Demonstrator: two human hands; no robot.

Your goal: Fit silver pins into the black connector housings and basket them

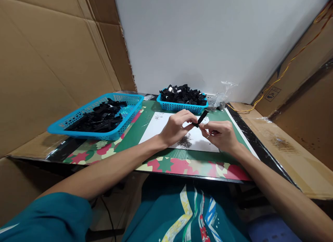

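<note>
My left hand (177, 127) is closed, its thumb and fingertips pinching a short black fabric strip (202, 118) whose free end sticks up to the right. My right hand (221, 135) is closed close beside it, fingertips meeting the strip's lower end. A thin, slim tool (211, 134) shows between the right fingers; its kind is too small to make out. Both hands are above a white sheet of paper (151, 135), where a pile of fine dark bits (184, 141) lies below them.
A blue basket (56, 128) with loose black strips stands at the left. Behind the paper, a smaller blue basket (182, 107) is heaped with folded black pieces. A clear plastic bag (220, 99) sits beside it. Cardboard walls (52, 44) flank the table; a yellow wire (283, 75) hangs right.
</note>
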